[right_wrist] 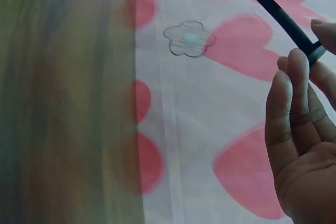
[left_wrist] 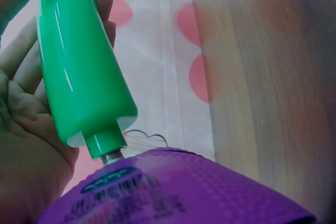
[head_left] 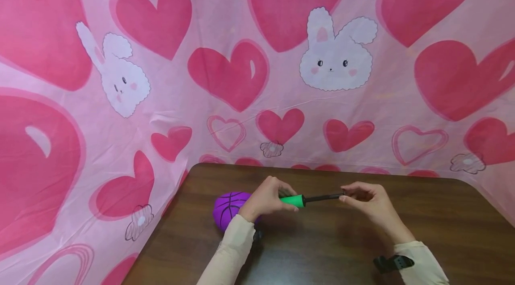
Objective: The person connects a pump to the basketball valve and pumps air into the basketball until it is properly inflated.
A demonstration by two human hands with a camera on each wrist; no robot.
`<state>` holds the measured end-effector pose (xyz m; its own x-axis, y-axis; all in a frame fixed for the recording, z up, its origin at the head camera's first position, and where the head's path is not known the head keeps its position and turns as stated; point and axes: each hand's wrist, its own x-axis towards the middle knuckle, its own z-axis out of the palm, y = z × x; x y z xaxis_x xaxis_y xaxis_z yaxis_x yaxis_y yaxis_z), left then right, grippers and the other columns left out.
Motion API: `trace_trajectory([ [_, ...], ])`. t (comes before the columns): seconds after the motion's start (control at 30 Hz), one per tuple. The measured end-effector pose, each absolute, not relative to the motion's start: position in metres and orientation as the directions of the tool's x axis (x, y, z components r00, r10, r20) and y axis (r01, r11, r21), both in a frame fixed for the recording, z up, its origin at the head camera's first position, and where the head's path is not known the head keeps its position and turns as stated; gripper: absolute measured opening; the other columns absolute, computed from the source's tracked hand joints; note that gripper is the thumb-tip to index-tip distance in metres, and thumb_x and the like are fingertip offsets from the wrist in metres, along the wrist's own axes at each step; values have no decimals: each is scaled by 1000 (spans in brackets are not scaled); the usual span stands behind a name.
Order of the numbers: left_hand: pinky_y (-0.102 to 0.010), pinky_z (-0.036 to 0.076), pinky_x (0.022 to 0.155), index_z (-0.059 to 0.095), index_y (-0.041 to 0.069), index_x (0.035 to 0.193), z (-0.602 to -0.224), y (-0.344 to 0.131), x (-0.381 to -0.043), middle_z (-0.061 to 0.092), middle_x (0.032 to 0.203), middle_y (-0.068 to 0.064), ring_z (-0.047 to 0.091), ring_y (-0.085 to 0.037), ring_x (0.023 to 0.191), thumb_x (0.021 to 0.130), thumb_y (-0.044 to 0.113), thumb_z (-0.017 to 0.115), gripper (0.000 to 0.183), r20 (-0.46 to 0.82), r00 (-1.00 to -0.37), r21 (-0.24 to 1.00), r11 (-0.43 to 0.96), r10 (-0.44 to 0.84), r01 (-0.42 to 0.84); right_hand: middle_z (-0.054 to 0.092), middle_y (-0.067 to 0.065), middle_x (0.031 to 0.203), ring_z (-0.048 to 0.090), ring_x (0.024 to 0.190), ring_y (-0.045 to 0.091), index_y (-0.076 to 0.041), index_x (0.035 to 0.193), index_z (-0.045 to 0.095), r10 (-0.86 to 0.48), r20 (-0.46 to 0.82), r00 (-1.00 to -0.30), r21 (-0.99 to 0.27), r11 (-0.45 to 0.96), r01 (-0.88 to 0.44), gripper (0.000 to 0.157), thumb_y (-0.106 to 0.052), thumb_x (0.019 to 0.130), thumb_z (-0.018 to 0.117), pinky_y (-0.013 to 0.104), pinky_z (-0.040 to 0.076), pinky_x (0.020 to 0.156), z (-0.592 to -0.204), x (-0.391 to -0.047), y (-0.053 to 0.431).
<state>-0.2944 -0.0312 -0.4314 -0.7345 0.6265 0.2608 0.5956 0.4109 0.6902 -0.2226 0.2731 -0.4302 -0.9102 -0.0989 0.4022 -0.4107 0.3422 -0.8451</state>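
Note:
My left hand (head_left: 268, 198) grips the green barrel of a hand pump (head_left: 297, 201), held roughly level above the table. In the left wrist view, a metal needle (left_wrist: 112, 157) on the pump's narrow end meets the purple ball (left_wrist: 173, 187); its tip is hidden. The ball, marked with black basketball lines, sits partly behind my left wrist in the head view. To the right, the pump's black rod (head_left: 323, 197) is drawn out of the barrel. Thumb and fingers of my right hand (head_left: 372, 202) pinch the black handle (right_wrist: 316, 52) at the rod's end.
A brown wooden table (head_left: 322, 249) with rounded far corners lies beneath both hands. Pink cloth (head_left: 281, 97) printed with hearts and rabbits hangs behind it and along the left side. Black straps (head_left: 392, 263) with cameras are worn at the wrists.

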Motion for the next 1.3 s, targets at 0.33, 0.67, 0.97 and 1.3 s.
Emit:
trace_trajectory([
  [0.33, -15, 57, 76, 84, 11, 102, -435, -27, -293, 81, 92, 5, 66, 4, 75, 77, 25, 94, 30, 248, -722, 657, 436, 645, 615, 75, -12, 82, 65, 65, 8, 8, 110, 74, -127, 371, -920, -856, 337, -392, 26, -1, 86, 81, 27, 57, 59, -445, -224, 252],
  [0.67, -14, 56, 75, 84, 11, 101, -437, -21, -291, 81, 91, 6, 64, 4, 75, 76, 23, 95, 30, 231, -720, 642, 454, 654, 618, 74, -8, 80, 63, 66, 8, 1, 109, 78, -148, 335, -930, -860, 356, -366, 25, -6, 85, 84, 27, 55, 58, -457, -225, 237],
  [0.97, -13, 55, 73, 84, 10, 100, -435, -17, -289, 81, 89, 5, 63, 6, 72, 74, 21, 96, 30, 256, -692, 606, 446, 675, 659, 74, -3, 79, 63, 65, 5, -1, 105, 79, -165, 356, -920, -845, 364, -392, 24, -6, 83, 86, 26, 55, 58, -459, -226, 229],
  [1.3, -15, 56, 74, 84, 12, 100, -435, -22, -290, 80, 89, 8, 65, 3, 74, 75, 21, 95, 29, 225, -717, 669, 431, 659, 606, 71, 0, 78, 63, 63, 5, -7, 105, 75, -214, 396, -893, -810, 376, -450, 21, -8, 85, 84, 26, 55, 57, -458, -227, 228],
])
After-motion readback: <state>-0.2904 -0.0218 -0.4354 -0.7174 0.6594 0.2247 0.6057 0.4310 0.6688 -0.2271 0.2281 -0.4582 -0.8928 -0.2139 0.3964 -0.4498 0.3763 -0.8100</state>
